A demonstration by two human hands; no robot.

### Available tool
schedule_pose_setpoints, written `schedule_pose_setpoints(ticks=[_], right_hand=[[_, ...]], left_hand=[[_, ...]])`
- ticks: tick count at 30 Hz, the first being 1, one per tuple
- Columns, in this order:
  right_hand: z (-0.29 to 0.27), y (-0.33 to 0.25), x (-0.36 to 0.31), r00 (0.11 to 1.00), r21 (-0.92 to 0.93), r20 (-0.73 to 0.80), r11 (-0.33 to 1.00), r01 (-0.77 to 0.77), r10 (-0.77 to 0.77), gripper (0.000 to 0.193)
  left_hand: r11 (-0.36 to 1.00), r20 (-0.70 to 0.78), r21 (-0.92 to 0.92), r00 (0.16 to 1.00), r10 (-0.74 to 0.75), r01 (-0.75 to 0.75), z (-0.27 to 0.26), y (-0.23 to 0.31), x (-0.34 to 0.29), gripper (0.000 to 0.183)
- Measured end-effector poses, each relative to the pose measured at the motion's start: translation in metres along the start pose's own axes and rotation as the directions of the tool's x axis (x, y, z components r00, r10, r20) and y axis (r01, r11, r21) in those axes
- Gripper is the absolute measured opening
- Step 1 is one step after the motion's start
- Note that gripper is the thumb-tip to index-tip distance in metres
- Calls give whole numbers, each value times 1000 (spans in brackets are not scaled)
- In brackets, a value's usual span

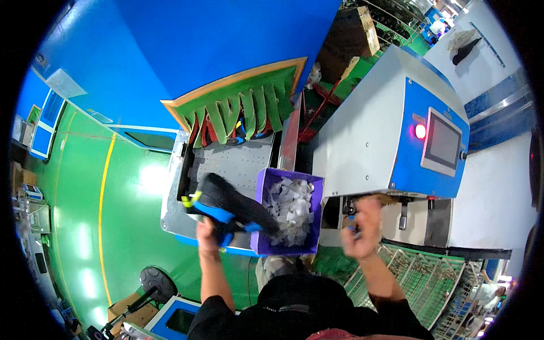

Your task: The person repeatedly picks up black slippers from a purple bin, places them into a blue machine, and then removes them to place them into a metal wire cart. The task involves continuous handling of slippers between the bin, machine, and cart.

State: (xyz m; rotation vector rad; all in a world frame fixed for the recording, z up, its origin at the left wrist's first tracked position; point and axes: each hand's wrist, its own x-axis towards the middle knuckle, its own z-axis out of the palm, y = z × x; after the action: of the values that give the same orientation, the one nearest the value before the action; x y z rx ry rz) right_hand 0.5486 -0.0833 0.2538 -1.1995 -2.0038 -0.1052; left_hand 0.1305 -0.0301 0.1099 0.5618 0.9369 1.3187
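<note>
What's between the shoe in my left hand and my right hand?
In the head view, a purple box of white scraps lies between the blue-black shoe in your left hand and your right hand; the shoe partly overlaps the box.

Left of the left hand [208, 235], lateral passage is available over the glossy green floor [136, 226]. Ahead, the grey perforated metal plate [226, 162] gives access as far as the hanging green fabric strips [246, 113], which curtain the opening. The purple rectangular box [318, 209] and the black-and-blue shoe [241, 205] overlapping its left wall obstruct rightward travel. The white-and-blue metal machine cabinet [362, 124] limits forward travel of the right hand [362, 229].
</note>
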Motion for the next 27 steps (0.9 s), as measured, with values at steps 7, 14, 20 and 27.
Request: schedule_pose_setpoints(ticks=[7, 14, 20, 27], right_hand=[[24, -24, -51, 533, 626, 768, -237, -743, 355, 108], [-39, -27, -90, 487, 493, 709, 136, -860, 509, 121], [-95, -12, -124, 608, 642, 519, 196, -741, 600, 123], [-139, 23, -200, 524, 847, 514, -307, -433, 679, 105]], left_hand=[[745, 59, 664, 988, -141, 67, 192, -8, -92, 67], [540, 256, 827, 959, -119, -154, 222, -65, -147, 73], [246, 395, 874, 908, 139, -418, 277, -124, -176, 33], [300, 515, 823, 857, -33, -483, 304, -130, -201, 37]])
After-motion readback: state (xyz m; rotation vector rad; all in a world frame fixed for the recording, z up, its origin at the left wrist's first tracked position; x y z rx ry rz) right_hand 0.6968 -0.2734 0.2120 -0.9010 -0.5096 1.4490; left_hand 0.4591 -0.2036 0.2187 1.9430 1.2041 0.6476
